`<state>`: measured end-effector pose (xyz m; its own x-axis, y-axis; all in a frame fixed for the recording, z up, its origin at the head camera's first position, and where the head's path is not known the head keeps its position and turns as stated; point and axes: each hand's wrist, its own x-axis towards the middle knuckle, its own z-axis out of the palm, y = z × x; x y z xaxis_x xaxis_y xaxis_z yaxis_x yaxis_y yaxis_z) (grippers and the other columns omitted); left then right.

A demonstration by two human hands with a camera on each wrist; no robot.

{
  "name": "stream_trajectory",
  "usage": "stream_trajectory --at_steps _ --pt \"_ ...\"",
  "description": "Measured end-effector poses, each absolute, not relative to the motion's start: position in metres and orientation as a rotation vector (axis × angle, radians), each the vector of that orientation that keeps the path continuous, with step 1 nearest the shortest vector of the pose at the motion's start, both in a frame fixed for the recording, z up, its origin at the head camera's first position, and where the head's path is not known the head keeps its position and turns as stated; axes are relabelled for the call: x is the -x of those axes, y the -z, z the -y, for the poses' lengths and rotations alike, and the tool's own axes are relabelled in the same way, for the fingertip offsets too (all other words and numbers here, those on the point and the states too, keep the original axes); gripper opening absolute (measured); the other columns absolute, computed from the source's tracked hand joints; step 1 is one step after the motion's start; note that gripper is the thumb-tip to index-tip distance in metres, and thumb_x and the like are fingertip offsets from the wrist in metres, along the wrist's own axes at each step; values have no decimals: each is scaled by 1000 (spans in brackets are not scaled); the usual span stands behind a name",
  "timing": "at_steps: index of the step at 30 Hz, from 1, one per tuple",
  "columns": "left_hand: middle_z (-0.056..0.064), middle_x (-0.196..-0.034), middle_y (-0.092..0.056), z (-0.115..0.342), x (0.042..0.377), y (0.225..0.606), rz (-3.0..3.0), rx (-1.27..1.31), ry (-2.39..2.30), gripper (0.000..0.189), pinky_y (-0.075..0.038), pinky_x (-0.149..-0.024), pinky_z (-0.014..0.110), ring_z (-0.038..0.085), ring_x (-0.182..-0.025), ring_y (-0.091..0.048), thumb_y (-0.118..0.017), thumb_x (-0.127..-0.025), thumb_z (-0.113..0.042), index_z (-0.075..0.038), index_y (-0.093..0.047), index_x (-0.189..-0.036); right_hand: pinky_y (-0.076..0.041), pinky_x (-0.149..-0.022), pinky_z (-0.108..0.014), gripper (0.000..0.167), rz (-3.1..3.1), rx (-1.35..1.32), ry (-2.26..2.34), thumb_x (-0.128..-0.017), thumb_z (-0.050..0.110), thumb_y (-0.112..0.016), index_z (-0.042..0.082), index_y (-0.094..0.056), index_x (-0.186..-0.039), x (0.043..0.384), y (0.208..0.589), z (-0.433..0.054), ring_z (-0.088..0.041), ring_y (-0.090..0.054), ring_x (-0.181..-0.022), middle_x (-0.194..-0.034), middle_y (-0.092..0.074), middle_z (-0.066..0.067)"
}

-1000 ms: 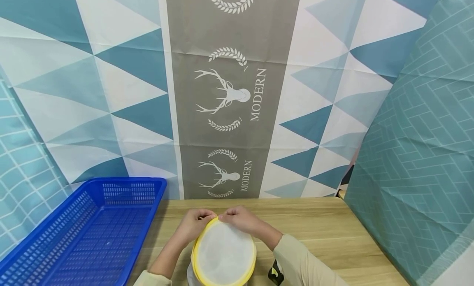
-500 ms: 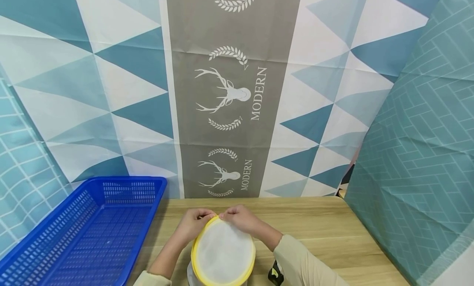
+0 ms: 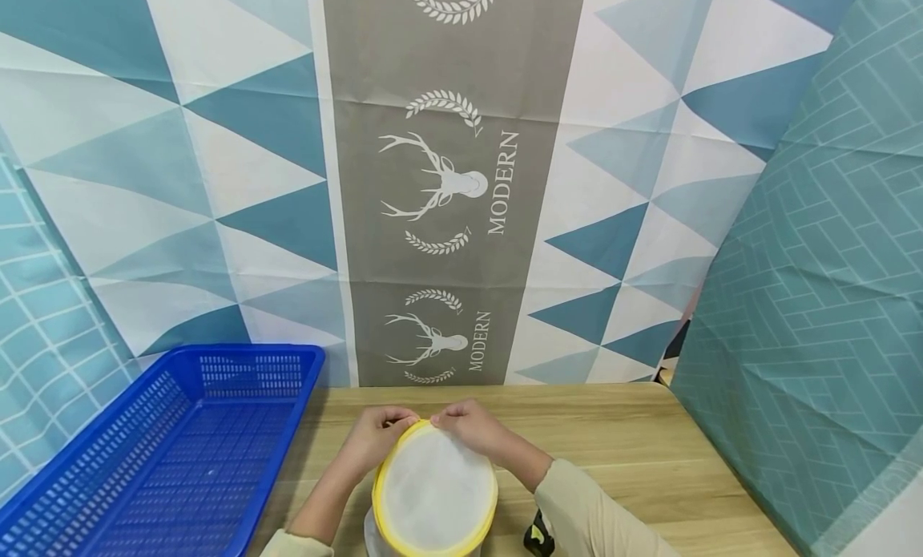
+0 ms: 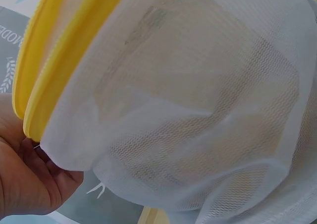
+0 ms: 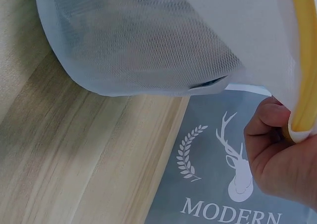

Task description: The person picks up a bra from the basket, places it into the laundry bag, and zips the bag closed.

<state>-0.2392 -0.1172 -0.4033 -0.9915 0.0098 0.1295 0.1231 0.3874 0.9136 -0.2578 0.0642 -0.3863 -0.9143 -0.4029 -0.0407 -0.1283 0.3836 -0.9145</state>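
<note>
A white mesh laundry bag (image 3: 438,489) with yellow trim round its oval top is held up at the table's front, its flat white face towards me. My left hand (image 3: 376,438) pinches the upper edge of the trim. Close beside it, my right hand (image 3: 472,430) pinches the same edge with thumb and fingers. Two parallel yellow bands (image 4: 74,60) curve down to the left fingers in the left wrist view. Loose, creased mesh (image 4: 198,105) hangs beyond them. In the right wrist view a small dark slit (image 5: 210,82) shows near the bag's lower mesh edge.
A blue plastic basket (image 3: 284,453) with slatted walls stands on the left. Beside the right sleeve lies a small black item (image 3: 538,534) with a yellow-green mark, partly covered by the sleeve. The wooden table (image 3: 634,461) backs onto a patterned cloth (image 3: 433,180).
My fingertips have drawn slightly apart along the top of the yellow trim, the right ones a little to the right. The bag stays almost where it was.
</note>
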Motion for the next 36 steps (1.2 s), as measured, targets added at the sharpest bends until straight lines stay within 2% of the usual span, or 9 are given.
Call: stream_trajectory --at_steps 6,16,20,23,29,36 --pt "5 -86 -69 118 238 402 2529 105 1675 13 -49 -58 25 12 -68 -57 -60 -89 -9 -6 -73 -90 -54 -53 -26 29 -2361 514 1553 -93 25 -56 -1 -70 -96 257 386 -68 -7 -58 -57 -84 -64 -2" --pt "5 -86 -70 116 236 402 2535 112 1671 13 -50 -58 25 12 -69 -57 -61 -89 -9 -6 -73 -90 -52 -51 -25 28 -2373 449 1543 -92 22 -56 -1 -70 -98 260 387 -68 -8 -57 -56 -79 -64 -3" --pt "5 -84 -69 115 237 402 2537 162 1646 12 -48 -58 25 12 -68 -56 -61 -89 -8 -6 -73 -88 -49 -52 -23 28 -2416 483 1486 -89 24 -56 0 -70 -91 261 384 -69 -7 -54 -57 -73 -62 0" --pt "5 -84 -69 114 237 402 2545 181 1633 12 -48 -58 24 12 -69 -55 -61 -89 -9 -6 -72 -89 -48 -53 -23 28 -2437 541 1431 -89 25 -55 1 -70 -87 263 382 -69 -8 -54 -59 -74 -61 0" --pt "5 -88 -69 114 237 401 2563 163 1648 13 -50 -60 24 11 -72 -58 -60 -90 -9 -5 -72 -92 -49 -56 -24 27 -2424 609 1357 -92 29 -57 7 -73 -95 263 380 -66 -9 -58 -63 -82 -67 -3" --pt "4 -87 -69 114 238 402 2560 157 1641 12 -49 -60 24 12 -72 -57 -61 -90 -10 -7 -72 -91 -49 -54 -24 24 -2434 592 1376 -91 26 -60 6 -74 -91 259 378 -65 -10 -58 -61 -83 -68 -4"
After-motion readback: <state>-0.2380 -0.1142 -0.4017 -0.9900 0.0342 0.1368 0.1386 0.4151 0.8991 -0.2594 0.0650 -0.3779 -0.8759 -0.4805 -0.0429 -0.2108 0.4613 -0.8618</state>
